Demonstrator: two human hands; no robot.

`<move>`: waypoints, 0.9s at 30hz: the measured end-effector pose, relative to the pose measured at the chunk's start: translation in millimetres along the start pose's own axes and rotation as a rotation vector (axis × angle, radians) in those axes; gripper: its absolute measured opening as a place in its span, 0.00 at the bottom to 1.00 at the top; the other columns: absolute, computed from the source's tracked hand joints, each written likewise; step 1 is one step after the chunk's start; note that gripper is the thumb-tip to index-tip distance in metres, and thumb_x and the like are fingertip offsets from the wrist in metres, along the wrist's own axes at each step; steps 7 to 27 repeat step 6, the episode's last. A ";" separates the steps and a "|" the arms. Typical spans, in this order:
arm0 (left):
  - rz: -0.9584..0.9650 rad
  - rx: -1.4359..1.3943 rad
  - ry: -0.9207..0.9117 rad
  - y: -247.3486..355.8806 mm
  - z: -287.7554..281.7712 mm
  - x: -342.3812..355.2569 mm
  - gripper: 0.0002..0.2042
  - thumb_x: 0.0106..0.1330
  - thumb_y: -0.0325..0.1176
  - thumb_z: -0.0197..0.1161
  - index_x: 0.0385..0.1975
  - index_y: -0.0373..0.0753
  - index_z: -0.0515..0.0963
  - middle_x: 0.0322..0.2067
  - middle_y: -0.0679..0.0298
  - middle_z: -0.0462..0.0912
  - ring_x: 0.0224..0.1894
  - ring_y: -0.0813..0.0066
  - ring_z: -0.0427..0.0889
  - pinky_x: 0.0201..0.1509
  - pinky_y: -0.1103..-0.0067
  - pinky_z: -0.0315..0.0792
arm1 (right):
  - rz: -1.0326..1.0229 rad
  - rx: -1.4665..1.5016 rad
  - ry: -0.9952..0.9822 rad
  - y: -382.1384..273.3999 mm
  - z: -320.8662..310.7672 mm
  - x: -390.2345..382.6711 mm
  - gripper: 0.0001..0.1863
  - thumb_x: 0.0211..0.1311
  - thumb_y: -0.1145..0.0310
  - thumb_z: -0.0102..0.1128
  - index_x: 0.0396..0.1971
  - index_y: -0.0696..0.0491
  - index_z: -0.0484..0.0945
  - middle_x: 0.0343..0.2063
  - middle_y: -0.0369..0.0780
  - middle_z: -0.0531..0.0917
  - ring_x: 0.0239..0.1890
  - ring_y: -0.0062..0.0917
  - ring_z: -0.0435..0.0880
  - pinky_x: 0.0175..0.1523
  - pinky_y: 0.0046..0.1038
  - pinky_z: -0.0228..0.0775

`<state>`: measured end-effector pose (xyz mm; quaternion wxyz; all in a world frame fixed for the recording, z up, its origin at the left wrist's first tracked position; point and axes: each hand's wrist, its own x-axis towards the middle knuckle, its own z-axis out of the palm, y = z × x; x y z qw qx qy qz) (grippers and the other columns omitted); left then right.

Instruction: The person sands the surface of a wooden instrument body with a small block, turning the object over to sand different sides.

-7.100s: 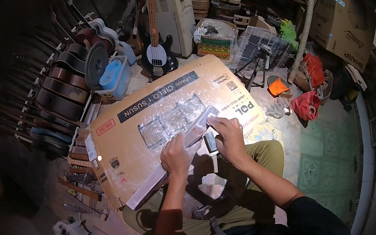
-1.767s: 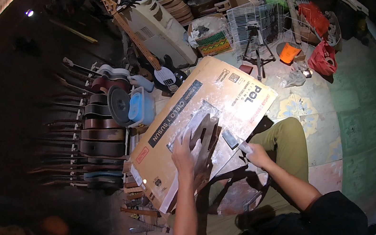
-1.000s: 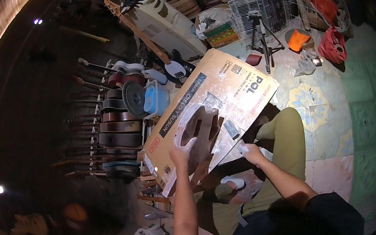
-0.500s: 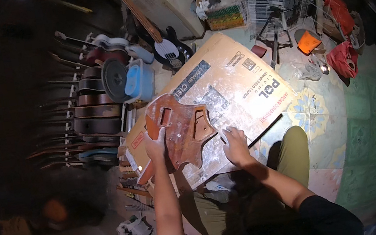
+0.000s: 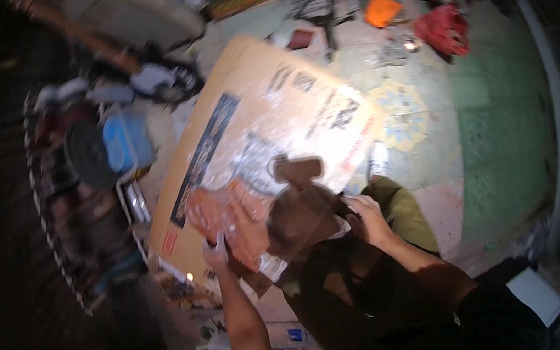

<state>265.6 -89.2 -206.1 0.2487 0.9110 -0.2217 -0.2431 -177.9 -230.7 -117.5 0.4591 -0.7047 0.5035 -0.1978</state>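
Note:
A reddish-brown wooden guitar body [image 5: 232,217], smeared by motion, is over the near left part of a flat cardboard box [image 5: 216,152]. Its cutouts do not show clearly now. My left hand [image 5: 216,252] is closed on its near edge, thumb and fingers gripping the wood. Off to the right, apart from the guitar body, my right hand [image 5: 370,221] is by my knee at the cardboard's near edge. Its fingers are curled, and whatever they hold is hidden. A dark shadow falls across the cardboard between my hands. Whitish dust covers much of the printed cardboard.
Guitars stand in a dark row at far left, beside a blue plastic tub [image 5: 126,141]. A black electric guitar [image 5: 163,80] leans behind the cardboard. Toward the back right lie an orange container [image 5: 382,10] and a red bag [image 5: 444,30]. A white shoe [image 5: 378,159] is near my right knee.
The view has swung, shifting the surroundings left. The guitar body has turned, and its cutouts no longer show plainly. My right hand has come off the dusty cardboard surface toward my knee.

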 end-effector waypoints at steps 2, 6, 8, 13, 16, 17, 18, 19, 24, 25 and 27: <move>-0.056 -0.177 -0.120 31.7 3.7 -22.3 0.30 0.64 0.43 0.72 0.59 0.28 0.75 0.53 0.47 0.83 0.54 0.61 0.83 0.58 0.70 0.75 | 0.235 -0.067 0.172 27.1 -58.0 -52.1 0.23 0.58 0.77 0.62 0.56 0.55 0.79 0.50 0.49 0.82 0.56 0.45 0.80 0.63 0.37 0.71; -0.107 -0.131 -0.287 46.1 19.1 -15.0 0.36 0.64 0.51 0.71 0.67 0.36 0.71 0.60 0.47 0.79 0.61 0.61 0.79 0.66 0.69 0.71 | 0.685 0.122 0.460 99.6 -158.4 -158.4 0.17 0.60 0.71 0.66 0.49 0.58 0.81 0.39 0.51 0.85 0.43 0.41 0.85 0.52 0.35 0.76; -0.107 -0.131 -0.287 46.1 19.1 -15.0 0.36 0.64 0.51 0.71 0.67 0.36 0.71 0.60 0.47 0.79 0.61 0.61 0.79 0.66 0.69 0.71 | 0.685 0.122 0.460 99.6 -158.4 -158.4 0.17 0.60 0.71 0.66 0.49 0.58 0.81 0.39 0.51 0.85 0.43 0.41 0.85 0.52 0.35 0.76; -0.107 -0.131 -0.287 46.1 19.1 -15.0 0.36 0.64 0.51 0.71 0.67 0.36 0.71 0.60 0.47 0.79 0.61 0.61 0.79 0.66 0.69 0.71 | 0.685 0.122 0.460 99.6 -158.4 -158.4 0.17 0.60 0.71 0.66 0.49 0.58 0.81 0.39 0.51 0.85 0.43 0.41 0.85 0.52 0.35 0.76; -0.107 -0.131 -0.287 46.1 19.1 -15.0 0.36 0.64 0.51 0.71 0.67 0.36 0.71 0.60 0.47 0.79 0.61 0.61 0.79 0.66 0.69 0.71 | 0.685 0.122 0.460 99.6 -158.4 -158.4 0.17 0.60 0.71 0.66 0.49 0.58 0.81 0.39 0.51 0.85 0.43 0.41 0.85 0.52 0.35 0.76; -0.107 -0.131 -0.287 46.1 19.1 -15.0 0.36 0.64 0.51 0.71 0.67 0.36 0.71 0.60 0.47 0.79 0.61 0.61 0.79 0.66 0.69 0.71 | 0.685 0.122 0.460 99.6 -158.4 -158.4 0.17 0.60 0.71 0.66 0.49 0.58 0.81 0.39 0.51 0.85 0.43 0.41 0.85 0.52 0.35 0.76; -0.107 -0.131 -0.287 46.1 19.1 -15.0 0.36 0.64 0.51 0.71 0.67 0.36 0.71 0.60 0.47 0.79 0.61 0.61 0.79 0.66 0.69 0.71 | 0.685 0.122 0.460 99.6 -158.4 -158.4 0.17 0.60 0.71 0.66 0.49 0.58 0.81 0.39 0.51 0.85 0.43 0.41 0.85 0.52 0.35 0.76; -0.107 -0.131 -0.287 46.1 19.1 -15.0 0.36 0.64 0.51 0.71 0.67 0.36 0.71 0.60 0.47 0.79 0.61 0.61 0.79 0.66 0.69 0.71 | 0.685 0.122 0.460 99.6 -158.4 -158.4 0.17 0.60 0.71 0.66 0.49 0.58 0.81 0.39 0.51 0.85 0.43 0.41 0.85 0.52 0.35 0.76; -0.107 -0.131 -0.287 46.1 19.1 -15.0 0.36 0.64 0.51 0.71 0.67 0.36 0.71 0.60 0.47 0.79 0.61 0.61 0.79 0.66 0.69 0.71 | 0.685 0.122 0.460 99.6 -158.4 -158.4 0.17 0.60 0.71 0.66 0.49 0.58 0.81 0.39 0.51 0.85 0.43 0.41 0.85 0.52 0.35 0.76; -0.107 -0.131 -0.287 46.1 19.1 -15.0 0.36 0.64 0.51 0.71 0.67 0.36 0.71 0.60 0.47 0.79 0.61 0.61 0.79 0.66 0.69 0.71 | 0.685 0.122 0.460 99.6 -158.4 -158.4 0.17 0.60 0.71 0.66 0.49 0.58 0.81 0.39 0.51 0.85 0.43 0.41 0.85 0.52 0.35 0.76; -0.107 -0.131 -0.287 46.1 19.1 -15.0 0.36 0.64 0.51 0.71 0.67 0.36 0.71 0.60 0.47 0.79 0.61 0.61 0.79 0.66 0.69 0.71 | 0.685 0.122 0.460 99.6 -158.4 -158.4 0.17 0.60 0.71 0.66 0.49 0.58 0.81 0.39 0.51 0.85 0.43 0.41 0.85 0.52 0.35 0.76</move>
